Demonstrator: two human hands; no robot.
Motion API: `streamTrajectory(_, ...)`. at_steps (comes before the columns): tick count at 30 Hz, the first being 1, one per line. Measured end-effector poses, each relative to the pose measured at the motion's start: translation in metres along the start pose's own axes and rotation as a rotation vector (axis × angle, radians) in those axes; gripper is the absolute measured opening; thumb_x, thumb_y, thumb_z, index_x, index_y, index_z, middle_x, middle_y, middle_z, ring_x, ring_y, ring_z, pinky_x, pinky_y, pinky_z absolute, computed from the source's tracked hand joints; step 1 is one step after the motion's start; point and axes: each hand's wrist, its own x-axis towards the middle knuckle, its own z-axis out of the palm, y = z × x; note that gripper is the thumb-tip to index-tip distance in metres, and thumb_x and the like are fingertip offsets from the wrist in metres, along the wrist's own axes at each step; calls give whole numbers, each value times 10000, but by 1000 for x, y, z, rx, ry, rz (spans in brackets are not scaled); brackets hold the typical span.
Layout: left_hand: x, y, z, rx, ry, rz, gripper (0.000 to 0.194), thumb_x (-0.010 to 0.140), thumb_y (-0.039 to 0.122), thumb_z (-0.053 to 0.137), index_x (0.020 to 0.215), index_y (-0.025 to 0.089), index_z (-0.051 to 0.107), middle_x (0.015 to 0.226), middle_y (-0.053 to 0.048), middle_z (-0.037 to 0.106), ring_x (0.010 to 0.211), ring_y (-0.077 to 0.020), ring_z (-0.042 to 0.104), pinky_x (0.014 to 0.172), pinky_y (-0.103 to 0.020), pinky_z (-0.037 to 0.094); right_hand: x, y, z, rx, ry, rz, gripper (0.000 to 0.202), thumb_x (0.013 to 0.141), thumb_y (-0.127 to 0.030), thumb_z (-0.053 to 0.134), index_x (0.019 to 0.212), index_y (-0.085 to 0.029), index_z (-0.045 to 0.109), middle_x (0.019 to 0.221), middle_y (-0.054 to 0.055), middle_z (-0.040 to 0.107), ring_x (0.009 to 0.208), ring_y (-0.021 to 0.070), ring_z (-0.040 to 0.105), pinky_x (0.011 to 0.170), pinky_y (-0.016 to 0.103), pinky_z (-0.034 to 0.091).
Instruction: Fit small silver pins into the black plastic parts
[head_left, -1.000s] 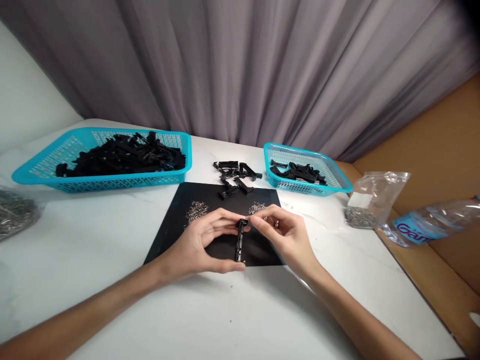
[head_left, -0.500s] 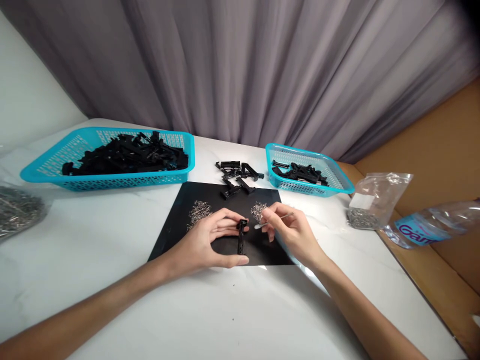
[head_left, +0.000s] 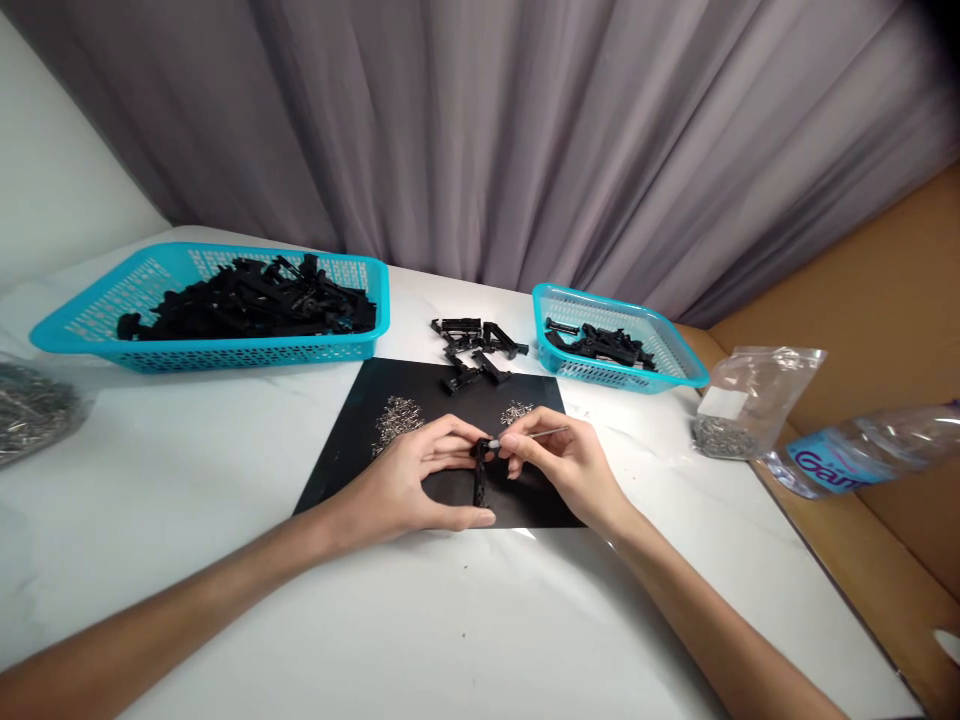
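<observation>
Between the thumb and fingers of my left hand [head_left: 420,475] a small black plastic part [head_left: 481,480] is held on end above a black mat [head_left: 341,455]. My right hand [head_left: 566,460] pinches a thin stick with a white tip, which looks like a cotton swab [head_left: 493,444]. Its white tip touches or nearly touches the upper end of the black part. On the mat lie two piles of tiny metal pieces, a left pile [head_left: 396,422] beside my left hand and a right pile [head_left: 516,411] just behind my right fingers.
Several black parts [head_left: 480,345] lie loose behind the mat. A large blue basket [head_left: 255,358] and a smaller blue basket [head_left: 619,375] hold more. Bags of metal pieces, a left bag [head_left: 34,410] and a right bag [head_left: 724,435], flank them. A water bottle [head_left: 847,460] lies at right.
My right hand has moved left, bringing the swab's white tip up to the top of the black part. My left hand keeps its hold almost in place.
</observation>
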Motion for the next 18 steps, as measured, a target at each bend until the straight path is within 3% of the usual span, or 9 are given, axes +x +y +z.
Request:
streamTrajectory(7,3,-1,-1,-14,-9,-7,637,647,323,933,1198,249,622,1238,-47,712,1270,-280,638,1182,-483,455,0,7,3,110,4,-2,228,836,-381,803,816,-163,743,731,32,748,609,144,690,628,276,573)
streamTrajectory(18,2,-3,1,-10,1,-9,648,631,306,935,1197,251,626,1250,-54,725,1282,-277,636,1173,-475,461,-1,5,8,39,-1,21,245,844,-397,793,848,-155,758,695,36,731,624,167,700,628,288,558)
